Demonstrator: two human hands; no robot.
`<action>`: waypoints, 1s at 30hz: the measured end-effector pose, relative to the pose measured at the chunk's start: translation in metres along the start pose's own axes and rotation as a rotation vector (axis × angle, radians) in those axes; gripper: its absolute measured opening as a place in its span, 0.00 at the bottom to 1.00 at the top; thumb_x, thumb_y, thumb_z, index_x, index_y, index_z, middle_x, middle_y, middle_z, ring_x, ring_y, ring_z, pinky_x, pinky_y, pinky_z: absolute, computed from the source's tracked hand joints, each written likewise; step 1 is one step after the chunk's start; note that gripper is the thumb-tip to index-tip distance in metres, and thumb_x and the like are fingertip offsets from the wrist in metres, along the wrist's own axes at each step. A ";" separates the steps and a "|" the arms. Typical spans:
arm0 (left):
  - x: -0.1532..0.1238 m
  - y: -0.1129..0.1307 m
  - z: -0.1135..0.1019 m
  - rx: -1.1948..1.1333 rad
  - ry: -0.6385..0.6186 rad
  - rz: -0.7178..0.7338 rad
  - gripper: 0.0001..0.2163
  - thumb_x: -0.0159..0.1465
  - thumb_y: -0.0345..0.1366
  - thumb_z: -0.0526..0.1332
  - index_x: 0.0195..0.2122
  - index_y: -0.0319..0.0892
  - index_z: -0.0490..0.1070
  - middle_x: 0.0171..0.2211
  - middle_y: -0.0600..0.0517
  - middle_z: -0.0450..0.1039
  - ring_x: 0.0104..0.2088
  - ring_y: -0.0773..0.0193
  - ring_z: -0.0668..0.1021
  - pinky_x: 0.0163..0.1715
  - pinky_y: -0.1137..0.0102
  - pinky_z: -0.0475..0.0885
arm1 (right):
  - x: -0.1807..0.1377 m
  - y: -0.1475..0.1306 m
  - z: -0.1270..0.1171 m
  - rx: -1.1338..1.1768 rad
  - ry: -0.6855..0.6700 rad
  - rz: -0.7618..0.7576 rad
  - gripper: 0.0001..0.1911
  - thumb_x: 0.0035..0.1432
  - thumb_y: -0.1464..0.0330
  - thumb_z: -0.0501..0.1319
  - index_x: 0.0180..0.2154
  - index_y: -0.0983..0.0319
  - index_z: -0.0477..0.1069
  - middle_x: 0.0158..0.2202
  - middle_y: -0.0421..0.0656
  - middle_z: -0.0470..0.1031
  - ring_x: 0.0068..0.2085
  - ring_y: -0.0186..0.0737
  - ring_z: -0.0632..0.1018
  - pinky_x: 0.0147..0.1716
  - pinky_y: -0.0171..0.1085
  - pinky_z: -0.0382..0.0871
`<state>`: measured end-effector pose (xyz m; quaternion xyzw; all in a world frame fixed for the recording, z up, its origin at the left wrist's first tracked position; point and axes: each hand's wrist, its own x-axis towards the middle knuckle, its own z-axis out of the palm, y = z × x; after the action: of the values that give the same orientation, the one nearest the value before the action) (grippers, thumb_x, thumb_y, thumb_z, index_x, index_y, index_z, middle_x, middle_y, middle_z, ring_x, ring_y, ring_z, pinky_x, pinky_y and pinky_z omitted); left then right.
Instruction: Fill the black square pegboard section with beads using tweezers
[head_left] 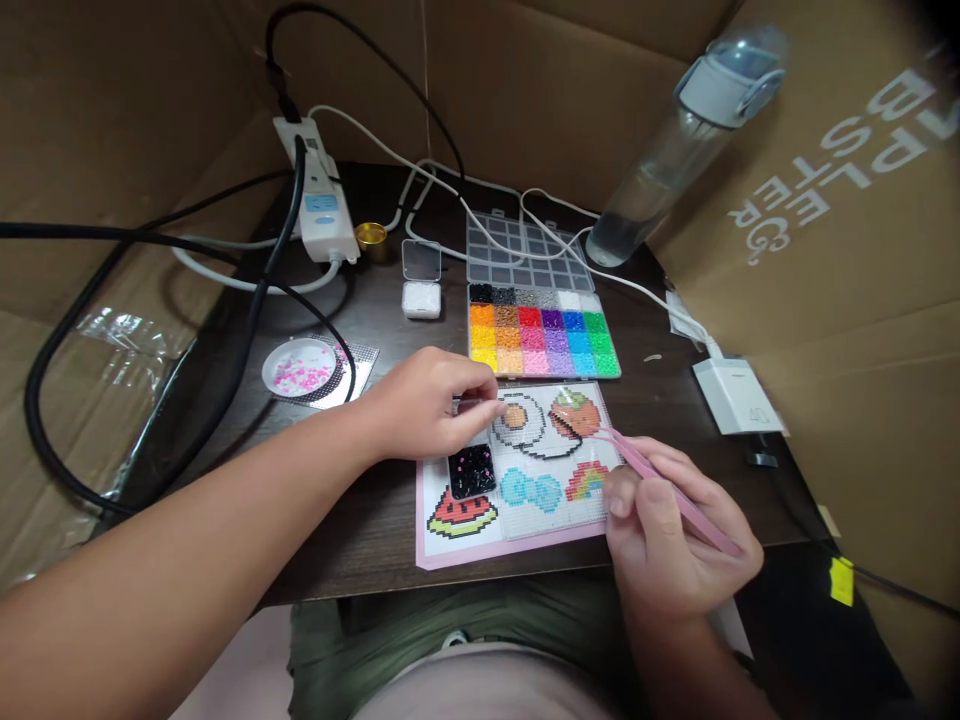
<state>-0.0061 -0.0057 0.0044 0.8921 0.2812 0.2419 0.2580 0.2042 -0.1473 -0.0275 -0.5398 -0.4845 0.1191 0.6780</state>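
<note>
My left hand (pixel 429 403) is closed in a pinch at the top left edge of a clear pegboard (pixel 555 505), beside the fried-egg bead picture (pixel 519 420); what its fingertips hold is too small to name. My right hand (pixel 675 530) grips pink tweezers (pixel 660 483), whose tips point at the brown and red bead picture (pixel 575 413). The pegboard lies on a pink-edged pattern sheet (pixel 450 550) with a watermelon picture (pixel 463 512). A small tray of black beads (pixel 472 471) sits on the sheet under my left hand.
A bead box (pixel 544 330) with many colours stands open behind the pegboard. A round dish of pink beads (pixel 301 367) lies at the left. A power strip (pixel 319 200), cables, a gold cap (pixel 371 240), a water bottle (pixel 675 140) and a white adapter (pixel 735 393) crowd the table.
</note>
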 end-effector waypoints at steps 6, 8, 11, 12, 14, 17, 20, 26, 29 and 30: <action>0.000 0.000 0.000 0.001 -0.001 0.000 0.09 0.62 0.36 0.59 0.28 0.40 0.74 0.22 0.54 0.75 0.21 0.72 0.70 0.25 0.75 0.62 | 0.004 0.000 0.005 0.214 0.033 0.030 0.11 0.58 0.76 0.63 0.42 0.59 0.79 0.35 0.43 0.79 0.21 0.33 0.75 0.19 0.38 0.72; 0.000 0.000 0.000 -0.003 -0.005 -0.003 0.09 0.62 0.36 0.59 0.28 0.40 0.75 0.22 0.54 0.75 0.22 0.72 0.71 0.25 0.75 0.62 | 0.004 -0.001 0.005 0.227 0.025 0.045 0.11 0.58 0.76 0.63 0.42 0.59 0.79 0.34 0.43 0.79 0.22 0.34 0.76 0.20 0.39 0.72; 0.000 0.000 0.001 -0.008 -0.006 -0.011 0.08 0.62 0.36 0.60 0.28 0.39 0.75 0.22 0.55 0.74 0.22 0.72 0.70 0.25 0.75 0.61 | 0.003 -0.002 0.003 0.245 -0.021 0.065 0.13 0.60 0.75 0.62 0.46 0.59 0.78 0.32 0.42 0.78 0.23 0.35 0.76 0.22 0.40 0.73; -0.001 -0.001 0.001 -0.010 -0.006 -0.010 0.08 0.62 0.36 0.60 0.28 0.39 0.75 0.22 0.55 0.74 0.22 0.72 0.70 0.25 0.75 0.61 | 0.002 -0.004 0.002 0.241 -0.033 0.062 0.14 0.61 0.74 0.62 0.47 0.59 0.77 0.32 0.42 0.78 0.23 0.34 0.76 0.22 0.40 0.74; -0.001 -0.001 0.002 -0.011 -0.003 0.003 0.08 0.62 0.36 0.60 0.29 0.39 0.75 0.22 0.55 0.73 0.22 0.72 0.70 0.25 0.75 0.61 | 0.002 -0.008 0.001 0.189 -0.053 0.033 0.15 0.61 0.76 0.61 0.47 0.58 0.78 0.35 0.43 0.79 0.24 0.34 0.77 0.23 0.40 0.75; -0.001 -0.002 0.002 -0.007 0.006 0.027 0.07 0.62 0.35 0.60 0.29 0.39 0.75 0.22 0.55 0.73 0.22 0.72 0.70 0.25 0.75 0.61 | 0.000 -0.016 0.001 0.028 -0.179 -0.102 0.17 0.58 0.79 0.64 0.46 0.59 0.79 0.38 0.45 0.80 0.33 0.41 0.82 0.27 0.42 0.79; -0.001 -0.002 0.003 -0.003 0.021 0.036 0.08 0.62 0.35 0.61 0.29 0.39 0.75 0.22 0.54 0.74 0.22 0.71 0.70 0.25 0.75 0.61 | -0.003 -0.021 0.007 -0.074 -0.391 -0.223 0.20 0.55 0.80 0.66 0.48 0.58 0.78 0.42 0.47 0.82 0.44 0.48 0.83 0.35 0.45 0.82; -0.002 -0.003 0.005 -0.032 0.032 0.049 0.07 0.62 0.35 0.61 0.29 0.38 0.76 0.21 0.55 0.73 0.22 0.72 0.70 0.25 0.75 0.62 | -0.011 -0.019 0.024 -0.113 -0.508 -0.216 0.19 0.56 0.82 0.65 0.47 0.60 0.78 0.43 0.46 0.84 0.40 0.42 0.85 0.37 0.40 0.84; -0.002 -0.004 0.006 -0.044 0.037 0.052 0.07 0.61 0.34 0.61 0.29 0.38 0.76 0.21 0.55 0.73 0.22 0.72 0.71 0.25 0.75 0.62 | -0.011 -0.018 0.025 -0.115 -0.513 -0.227 0.16 0.56 0.82 0.64 0.44 0.61 0.79 0.40 0.45 0.84 0.40 0.42 0.85 0.40 0.40 0.84; -0.001 -0.003 0.006 -0.044 0.036 0.051 0.07 0.61 0.34 0.61 0.29 0.38 0.76 0.21 0.56 0.73 0.22 0.72 0.71 0.25 0.75 0.62 | -0.011 -0.018 0.025 -0.108 -0.514 -0.220 0.16 0.56 0.82 0.64 0.43 0.61 0.79 0.40 0.45 0.84 0.40 0.43 0.85 0.41 0.40 0.84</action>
<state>-0.0050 -0.0062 -0.0026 0.8886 0.2576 0.2704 0.2664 0.1729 -0.1464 -0.0198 -0.4714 -0.7020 0.1516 0.5119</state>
